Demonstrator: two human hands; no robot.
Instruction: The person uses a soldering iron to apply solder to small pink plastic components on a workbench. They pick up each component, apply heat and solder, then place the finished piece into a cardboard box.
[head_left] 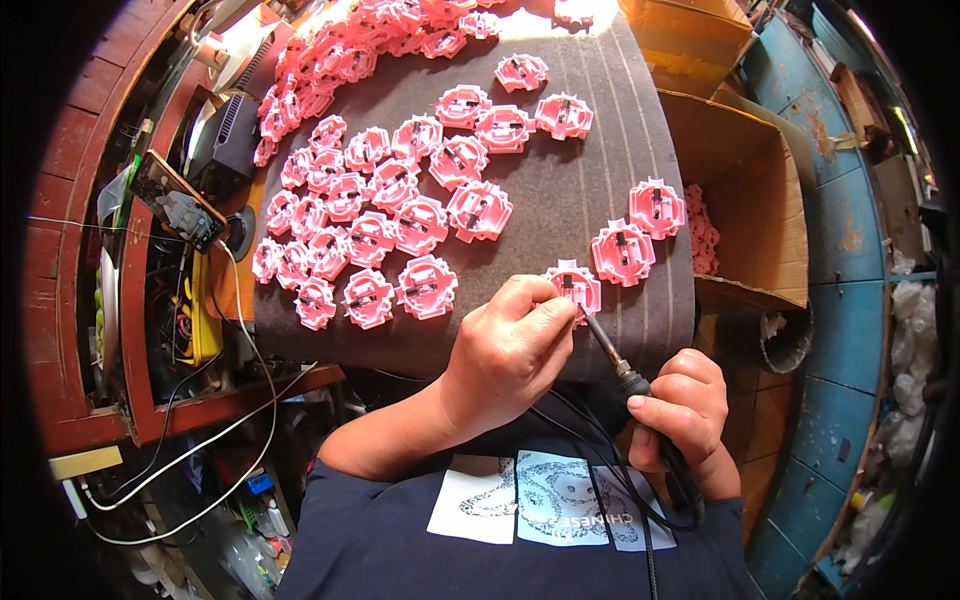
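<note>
My right hand (685, 412) is wrapped round the black handle of a soldering iron (606, 347), which slants up to the left. Its tip meets the lower edge of a pink plastic housing (585, 291) near the front of the dark mat. From the left, my left hand (512, 335) is closed in a pinch at that same housing; what sits between its fingertips is hidden. Two more pink housings (622, 252) lie just beyond, to the right. Farther left, several others (427, 287) are spread in loose rows, each with small black parts inside.
A big heap of pink housings (345, 55) covers the far left of the mat (560, 200). Right of the table stands an open cardboard box (750, 190) with pink pieces inside. A phone (178, 200) leans on a stand at the left, with white cables hanging below. The iron's black cord (690, 500) loops across my lap.
</note>
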